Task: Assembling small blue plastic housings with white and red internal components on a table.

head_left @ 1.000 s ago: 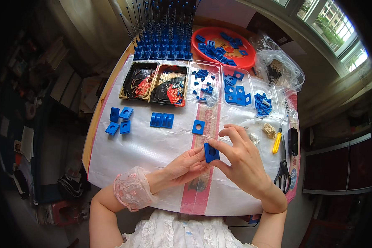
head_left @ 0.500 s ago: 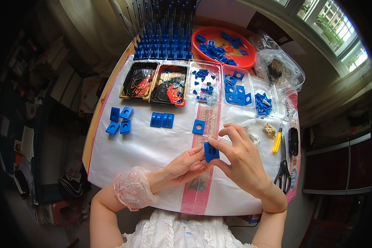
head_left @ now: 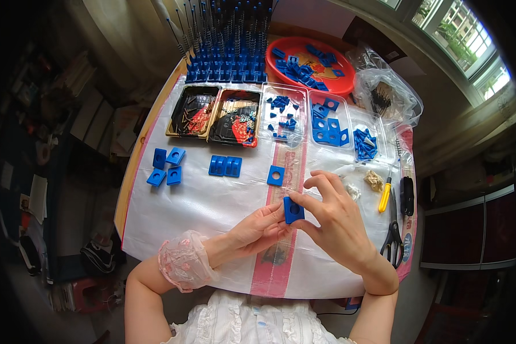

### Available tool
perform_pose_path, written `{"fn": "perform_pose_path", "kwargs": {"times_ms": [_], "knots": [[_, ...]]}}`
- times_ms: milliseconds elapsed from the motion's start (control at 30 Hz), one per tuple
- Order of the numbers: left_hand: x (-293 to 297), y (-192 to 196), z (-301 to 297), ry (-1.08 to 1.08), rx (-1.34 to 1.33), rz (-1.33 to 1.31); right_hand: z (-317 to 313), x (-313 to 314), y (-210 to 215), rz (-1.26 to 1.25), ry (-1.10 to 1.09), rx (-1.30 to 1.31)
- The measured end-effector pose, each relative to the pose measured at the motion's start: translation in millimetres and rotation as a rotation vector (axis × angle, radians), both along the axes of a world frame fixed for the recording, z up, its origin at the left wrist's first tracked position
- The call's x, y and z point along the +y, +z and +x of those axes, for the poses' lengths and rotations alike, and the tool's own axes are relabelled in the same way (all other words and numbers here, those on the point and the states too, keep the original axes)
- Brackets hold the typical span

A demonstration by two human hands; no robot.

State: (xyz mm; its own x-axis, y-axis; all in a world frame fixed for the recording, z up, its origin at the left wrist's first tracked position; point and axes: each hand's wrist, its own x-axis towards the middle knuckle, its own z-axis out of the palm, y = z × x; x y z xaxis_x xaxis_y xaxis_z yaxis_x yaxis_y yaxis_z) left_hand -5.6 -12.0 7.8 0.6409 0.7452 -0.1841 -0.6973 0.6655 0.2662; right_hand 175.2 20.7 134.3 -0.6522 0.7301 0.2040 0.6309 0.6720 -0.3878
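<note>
Both hands hold one blue plastic block with a round hole [head_left: 294, 210] above the near middle of the table. My left hand [head_left: 260, 230] pinches its left edge. Thumb and index finger of my right hand [head_left: 336, 221] grip it from the right, at its top and bottom, with the other fingers raised. Just beyond lies a flat blue plate with a hole [head_left: 276, 176]. Farther left a row of blue curved pieces [head_left: 225, 166] stands side by side. Several blue holed blocks [head_left: 166, 167] lie in a loose group at the left.
Black trays [head_left: 233, 118] hold screws and nuts; clear trays [head_left: 284, 114] hold small blue parts. Behind are a red basin [head_left: 311, 66] and blue bases with upright springs [head_left: 226, 63]. At the right lie a yellow-handled screwdriver [head_left: 384, 198], black scissors [head_left: 393, 243] and a plastic bag [head_left: 393, 92].
</note>
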Motion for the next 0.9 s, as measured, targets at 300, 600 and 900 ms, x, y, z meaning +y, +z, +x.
{"fn": "perform_pose_path", "kwargs": {"times_ms": [300, 600, 900], "knots": [[0.3, -1.2, 0.1, 0.002, -0.003, -0.001, 0.1, 1.1, -0.2, 0.002, 0.010, 0.003], [0.3, -5.0, 0.2, 0.017, -0.026, -0.005, -1.2, 0.6, -3.0, 0.017, 0.004, 0.004], [-0.3, -4.3, 0.3, 0.022, -0.019, -0.014, -1.6, 0.1, -3.5, 0.014, 0.000, 0.006]]}}
